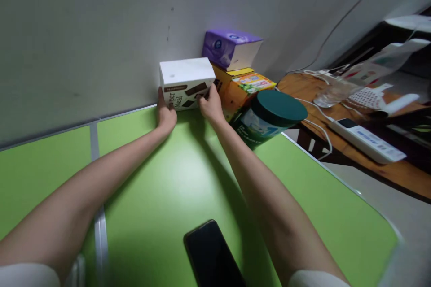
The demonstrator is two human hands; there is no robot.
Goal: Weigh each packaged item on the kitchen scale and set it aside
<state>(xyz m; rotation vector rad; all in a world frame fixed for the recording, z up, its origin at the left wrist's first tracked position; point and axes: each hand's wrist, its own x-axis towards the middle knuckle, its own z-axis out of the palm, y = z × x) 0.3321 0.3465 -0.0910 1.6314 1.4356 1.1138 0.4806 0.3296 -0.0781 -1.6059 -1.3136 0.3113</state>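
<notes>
A white cardboard box (186, 71) printed with dark bars stands at the back of the green table, close to the wall. My left hand (166, 114) grips its left end, fingers up along the side. At its right end my right hand (212, 105) holds the front corner, thumb on the printed face. Right of the box are an orange-yellow carton (235, 94) and a purple tissue pack (224, 49) resting above the yellow packaging. In front of the carton stands a dark green tub (279, 107) with a lid, near my right forearm.
A black phone (213, 255) lies on the green table (161, 197) near my body. Beyond the table's right edge, a wooden surface (353, 139) bears a white power strip (367, 139), cables and a clear plastic item (340, 87). The grey wall (101, 45) closes off the back.
</notes>
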